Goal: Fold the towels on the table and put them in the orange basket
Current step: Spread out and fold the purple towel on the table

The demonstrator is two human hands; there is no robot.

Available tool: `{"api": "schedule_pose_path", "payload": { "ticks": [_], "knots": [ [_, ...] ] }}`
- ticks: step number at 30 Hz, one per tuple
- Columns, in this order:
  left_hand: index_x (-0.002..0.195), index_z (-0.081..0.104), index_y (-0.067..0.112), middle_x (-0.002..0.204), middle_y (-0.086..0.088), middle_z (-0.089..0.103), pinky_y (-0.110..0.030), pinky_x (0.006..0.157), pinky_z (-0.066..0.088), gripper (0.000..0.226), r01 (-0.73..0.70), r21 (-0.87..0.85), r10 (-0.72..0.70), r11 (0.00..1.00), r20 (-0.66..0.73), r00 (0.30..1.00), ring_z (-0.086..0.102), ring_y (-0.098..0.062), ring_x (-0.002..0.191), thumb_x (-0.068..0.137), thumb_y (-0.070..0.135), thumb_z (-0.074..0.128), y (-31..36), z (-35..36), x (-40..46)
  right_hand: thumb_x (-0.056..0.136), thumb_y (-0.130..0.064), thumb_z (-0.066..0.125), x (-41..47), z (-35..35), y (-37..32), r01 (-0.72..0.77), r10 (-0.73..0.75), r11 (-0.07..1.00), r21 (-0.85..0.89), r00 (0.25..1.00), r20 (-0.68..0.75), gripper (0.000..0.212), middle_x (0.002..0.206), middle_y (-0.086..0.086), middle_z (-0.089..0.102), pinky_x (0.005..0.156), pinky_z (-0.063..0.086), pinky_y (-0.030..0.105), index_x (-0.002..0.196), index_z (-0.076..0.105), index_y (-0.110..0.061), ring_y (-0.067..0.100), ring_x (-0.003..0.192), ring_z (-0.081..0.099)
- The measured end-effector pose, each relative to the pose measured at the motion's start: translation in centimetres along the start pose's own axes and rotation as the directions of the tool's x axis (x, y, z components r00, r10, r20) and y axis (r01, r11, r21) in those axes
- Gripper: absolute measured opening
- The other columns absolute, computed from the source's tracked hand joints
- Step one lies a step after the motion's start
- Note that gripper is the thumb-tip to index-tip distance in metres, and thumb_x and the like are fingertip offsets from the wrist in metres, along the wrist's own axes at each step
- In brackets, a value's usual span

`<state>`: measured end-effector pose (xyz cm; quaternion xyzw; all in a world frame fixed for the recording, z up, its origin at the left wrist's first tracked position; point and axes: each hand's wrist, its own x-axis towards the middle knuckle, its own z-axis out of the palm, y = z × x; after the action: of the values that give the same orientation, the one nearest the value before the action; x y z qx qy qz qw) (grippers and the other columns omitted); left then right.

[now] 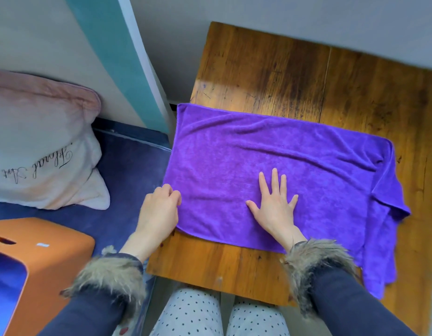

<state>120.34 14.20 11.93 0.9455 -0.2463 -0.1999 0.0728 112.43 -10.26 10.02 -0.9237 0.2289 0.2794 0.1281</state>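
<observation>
The counter (270,76) carries the towel (270,146), spread wide, its right end rumpled and spilling over the near edge. The basket (52,253) sits low on the left, probably within easy reach. The right hand (274,207) lies flat on the towel's near middle, fingers straight, likely pinning it. The left hand (159,209) curls round the towel's left edge, seemingly ready to fold.

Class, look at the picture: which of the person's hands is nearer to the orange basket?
Left. The left hand grips the purple towel's left edge, on the side of the orange basket. The right hand lies flat on the towel's middle, farther away.
</observation>
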Motion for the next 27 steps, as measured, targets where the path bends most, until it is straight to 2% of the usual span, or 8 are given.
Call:
{"api": "schedule_pose_path", "payload": {
  "ticks": [2,4,5,8,13,18,22,27],
  "knots": [
    [0.105,0.063,0.001,0.109,-0.021,0.058,-0.047,0.076,0.049,0.029,-0.029,-0.092,0.022,0.995,-0.074,0.997,0.057,-0.040,0.099,0.077,-0.006,0.057,1.9,1.0,-0.5,0.090,-0.052,0.046,-0.5,0.3,-0.1,0.015,-0.016,1.000,-0.013,0.999,-0.040,0.079,0.156,0.003,-0.021,0.107,0.012,0.065,0.149,-0.002,-0.028,0.027,0.143,-0.018],
    [0.138,0.043,0.009,0.146,-0.020,0.032,-0.044,0.104,0.036,0.049,0.003,-0.106,0.002,0.994,0.041,0.999,0.032,-0.034,0.135,0.090,0.008,0.051,3.1,2.3,-1.2,0.089,-0.053,0.047,-1.2,0.7,-0.3,0.034,-0.035,0.999,-0.027,0.998,-0.049,0.081,0.156,0.003,-0.021,0.107,0.011,0.065,0.149,-0.002,-0.029,0.027,0.143,-0.018],
    [0.146,0.029,0.015,0.155,-0.015,0.015,-0.041,0.110,0.029,0.055,0.040,-0.101,-0.030,0.994,0.097,0.995,0.016,-0.031,0.143,0.094,0.013,0.046,3.3,3.0,-1.7,0.089,-0.054,0.047,-1.6,1.0,-0.3,0.037,-0.038,0.999,-0.030,0.999,-0.038,0.082,0.155,0.002,-0.022,0.107,0.011,0.065,0.149,-0.002,-0.029,0.028,0.143,-0.018],
    [0.150,0.007,0.023,0.157,-0.011,-0.010,-0.038,0.113,0.023,0.065,0.138,-0.029,-0.132,0.990,0.143,0.981,-0.002,-0.029,0.145,0.095,0.019,0.043,3.0,4.0,-3.2,0.087,-0.056,0.048,-2.5,1.8,0.0,0.019,-0.019,1.000,-0.022,1.000,0.001,0.085,0.155,0.002,-0.023,0.107,0.013,0.065,0.149,-0.004,-0.031,0.029,0.143,-0.019],
    [0.149,-0.005,0.028,0.156,-0.007,-0.019,-0.052,0.112,0.025,0.068,0.264,-0.086,-0.239,0.961,0.231,0.943,-0.009,-0.032,0.144,0.098,0.029,0.039,1.8,4.8,-5.5,0.087,-0.058,0.047,-2.7,2.3,0.4,0.008,-0.008,1.000,0.004,1.000,0.019,0.087,0.155,0.002,-0.023,0.106,0.013,0.067,0.148,-0.009,-0.032,0.029,0.142,-0.020],
    [0.148,-0.009,0.031,0.156,-0.006,-0.018,-0.061,0.111,0.006,0.065,0.375,-0.075,-0.352,0.924,0.220,0.910,-0.011,-0.030,0.144,0.098,0.042,0.032,2.1,5.1,-5.5,0.088,-0.056,0.047,-2.6,2.3,0.5,0.019,-0.020,1.000,0.025,0.999,0.032,0.086,0.155,0.002,-0.024,0.106,0.010,0.068,0.148,-0.008,-0.031,0.029,0.142,-0.021],
    [0.149,-0.001,0.027,0.157,-0.009,-0.013,-0.055,0.114,0.004,0.063,0.226,-0.039,-0.221,0.973,0.115,0.969,-0.011,-0.030,0.144,0.098,0.038,0.034,5.3,4.6,-3.8,0.093,-0.045,0.046,-3.2,1.8,1.7,0.052,-0.052,0.986,0.157,0.999,-0.009,0.071,0.157,-0.002,-0.016,0.110,0.007,0.062,0.150,0.006,-0.028,0.021,0.144,-0.016],
    [0.149,-0.003,0.029,0.156,-0.008,-0.016,-0.053,0.115,0.011,0.065,0.051,-0.061,-0.042,0.997,0.136,0.990,-0.012,-0.030,0.144,0.098,0.033,0.038,12.1,5.1,-0.9,0.094,-0.034,0.046,-5.0,1.4,7.2,-0.004,0.035,0.979,0.202,0.987,-0.154,0.061,0.159,0.000,0.000,0.114,0.005,0.055,0.148,0.020,-0.024,0.019,0.146,-0.006]
  ]
}}
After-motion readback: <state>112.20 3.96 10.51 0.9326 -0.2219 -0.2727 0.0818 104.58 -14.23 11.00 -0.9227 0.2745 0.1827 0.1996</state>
